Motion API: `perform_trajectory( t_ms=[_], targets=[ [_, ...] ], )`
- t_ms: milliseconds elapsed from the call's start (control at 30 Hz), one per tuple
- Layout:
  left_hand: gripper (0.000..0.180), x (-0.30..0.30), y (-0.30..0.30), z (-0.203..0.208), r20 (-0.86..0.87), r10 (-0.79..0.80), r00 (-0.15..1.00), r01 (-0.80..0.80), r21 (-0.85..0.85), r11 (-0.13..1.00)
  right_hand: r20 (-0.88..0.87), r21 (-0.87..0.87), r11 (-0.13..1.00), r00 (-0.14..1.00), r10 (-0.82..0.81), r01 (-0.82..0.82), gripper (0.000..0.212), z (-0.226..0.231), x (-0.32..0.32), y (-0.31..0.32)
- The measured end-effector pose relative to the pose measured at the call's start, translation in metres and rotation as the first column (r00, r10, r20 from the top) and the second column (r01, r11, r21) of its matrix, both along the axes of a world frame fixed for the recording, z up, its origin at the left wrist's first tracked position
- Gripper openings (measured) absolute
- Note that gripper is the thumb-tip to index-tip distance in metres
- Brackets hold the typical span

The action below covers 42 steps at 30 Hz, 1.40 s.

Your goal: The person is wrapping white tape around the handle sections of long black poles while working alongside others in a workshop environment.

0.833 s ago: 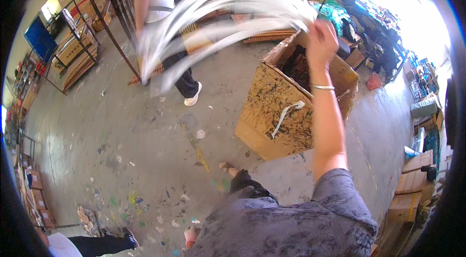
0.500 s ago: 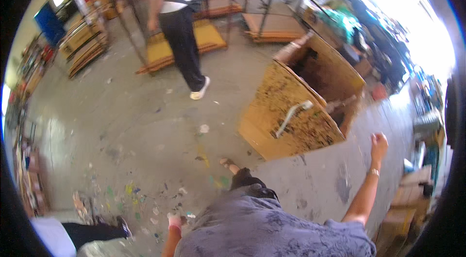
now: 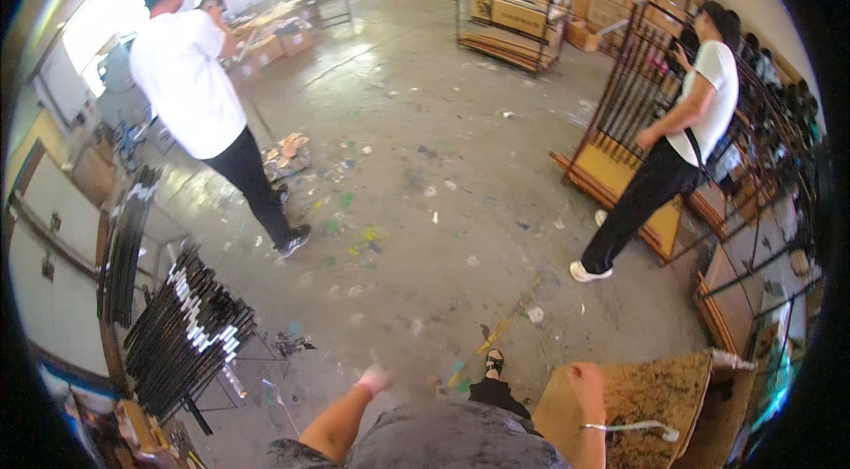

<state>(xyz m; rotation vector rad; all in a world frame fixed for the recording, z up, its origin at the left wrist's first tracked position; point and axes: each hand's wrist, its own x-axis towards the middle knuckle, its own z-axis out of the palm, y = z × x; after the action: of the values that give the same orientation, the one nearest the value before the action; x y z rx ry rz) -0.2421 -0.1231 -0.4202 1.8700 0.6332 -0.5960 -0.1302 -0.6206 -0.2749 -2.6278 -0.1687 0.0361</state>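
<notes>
The cardboard box (image 3: 699, 372) stands on the floor at the lower right, its brown side heavily marked with dark stains. A white strip (image 3: 651, 426) lies against that stained side. The right hand (image 3: 585, 383) is nearest, showing in front of the box's near part; contact with it cannot be confirmed. Its fingers are bent inward, but whether they are pressed together cannot be told. A metallic band (image 3: 595, 426) encircles the right wrist. The left hand (image 3: 374, 379) is held out over the floor, well apart from the box; blur conceals the state of its fingers.

Beyond, the grey floor (image 3: 425, 283) carries yellow, green and pale patches. At the left, a bundle of black bars (image 3: 181, 336) bears white bands. One person in a white top (image 3: 190, 84) stands farther back on that side; another (image 3: 719, 88) stands at the right beside a metal rack (image 3: 624, 84).
</notes>
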Motion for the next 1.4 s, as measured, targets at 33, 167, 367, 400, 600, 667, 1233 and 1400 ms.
perform_trajectory(
  t_ms=[33,167,367,400,600,667,1233,1400],
  targets=[
    [0.019,-0.041,0.022,-0.034,-0.15,0.21,0.966,-0.209,0.019,0.978,-0.097,0.027,0.999,0.995,0.039,-0.037,0.021,-0.011,0.023,0.016],
    [0.018,-0.143,0.035,0.009,-0.28,0.862,0.423,-0.905,-0.085,0.417,-0.431,0.093,0.993,0.897,0.1,-0.066,0.026,-0.098,0.06,0.013],
    [0.018,-0.256,-0.018,-0.017,-0.214,0.977,-0.005,-1.0,0.005,-0.004,-0.813,0.033,0.991,0.573,0.1,-0.126,0.03,-0.201,0.078,-0.043],
    [0.018,-0.257,-0.035,-0.017,-0.254,0.967,-0.025,-1.0,0.003,-0.025,-0.787,0.021,0.986,0.605,0.119,-0.167,0.029,-0.201,0.083,-0.042],
    [0.022,-0.166,-0.113,-0.032,-0.243,0.593,0.768,-0.526,0.289,0.8,-0.854,0.144,0.966,0.519,0.012,0.215,0.023,-0.152,0.136,-0.02],
    [0.024,-0.131,-0.12,-0.035,-0.172,0.608,0.775,-0.573,0.214,0.791,-0.799,0.2,0.955,0.601,0.031,0.217,0.02,-0.168,0.153,-0.019],
    [0.035,-0.089,-0.087,-0.011,-0.347,0.773,0.532,-0.846,-0.261,0.465,-0.79,0.169,0.96,0.614,-0.003,0.221,0.023,-0.18,0.127,-0.025],
    [0.035,-0.129,-0.084,0.003,-0.355,0.697,0.624,-0.725,0.071,0.685,-0.86,0.084,0.971,0.509,-0.044,0.225,0.021,-0.129,0.097,-0.018]
  ],
)
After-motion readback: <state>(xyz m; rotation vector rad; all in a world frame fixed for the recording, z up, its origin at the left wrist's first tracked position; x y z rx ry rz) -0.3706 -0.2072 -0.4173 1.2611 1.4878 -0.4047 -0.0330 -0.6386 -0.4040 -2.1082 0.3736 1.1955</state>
